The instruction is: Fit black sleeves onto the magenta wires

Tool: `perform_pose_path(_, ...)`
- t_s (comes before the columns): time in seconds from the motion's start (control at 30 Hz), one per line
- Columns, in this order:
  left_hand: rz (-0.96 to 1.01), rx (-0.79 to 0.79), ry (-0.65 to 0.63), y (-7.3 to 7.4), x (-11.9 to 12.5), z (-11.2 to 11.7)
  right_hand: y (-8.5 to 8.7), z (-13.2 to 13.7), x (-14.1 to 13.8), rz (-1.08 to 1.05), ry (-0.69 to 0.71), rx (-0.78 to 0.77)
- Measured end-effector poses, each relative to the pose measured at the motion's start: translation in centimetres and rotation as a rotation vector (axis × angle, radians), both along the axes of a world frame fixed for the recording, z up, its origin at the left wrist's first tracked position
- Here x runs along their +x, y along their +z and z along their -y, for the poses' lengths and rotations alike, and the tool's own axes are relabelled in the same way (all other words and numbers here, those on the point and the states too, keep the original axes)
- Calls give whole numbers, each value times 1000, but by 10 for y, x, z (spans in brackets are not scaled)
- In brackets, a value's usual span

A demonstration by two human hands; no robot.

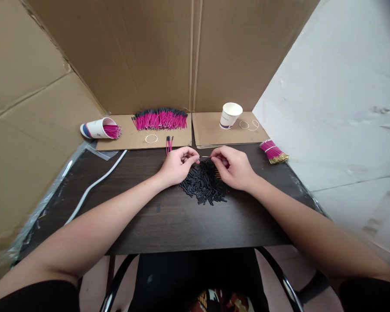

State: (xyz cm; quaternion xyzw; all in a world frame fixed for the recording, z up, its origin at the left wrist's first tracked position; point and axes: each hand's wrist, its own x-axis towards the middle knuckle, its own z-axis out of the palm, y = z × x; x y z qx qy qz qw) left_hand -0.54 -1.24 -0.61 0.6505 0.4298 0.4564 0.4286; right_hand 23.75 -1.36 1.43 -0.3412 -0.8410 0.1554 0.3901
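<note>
Above the pile of short black sleeves (204,184), my two hands face each other with their fingertips a small gap apart. A thin wire with a gold pin (206,156) spans that gap. My right hand (232,167) pinches the wire's magenta part, and its other fingers are curled. My left hand (181,164) is closed at thumb and fingertips around a small black sleeve, mostly hidden by the fingers. Some gold pins show in the pile beside my right hand. Just beyond my left hand lie a few magenta wires with black ends (169,144).
Many black-ended magenta wires (160,119) lie on cardboard (130,141) at the back. A tipped paper cup (95,128) holds wires. Another cup (230,116) stands upright near rubber bands (248,125). A banded wire bundle (273,151) lies right, a white cable (95,183) left.
</note>
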Motion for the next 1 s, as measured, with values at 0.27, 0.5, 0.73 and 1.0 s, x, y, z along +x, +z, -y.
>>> perform_pose_path(0.27, -37, 19, -12, -1, -1, 2, -4, 0, -3, -22, -3, 61)
perform_pose_path(0.5, -71, 35, -18, 2, -1, 4, -2, 0, -3, -15, -5, 59)
perform_pose_path(0.73, -71, 43, -17, 2, -1, 5, -2, 0, -3, -10, 17, 77)
perform_pose_path(1.0, -113, 42, -22, 2, -1, 5, -2, -1, -3, -3, 43, 95)
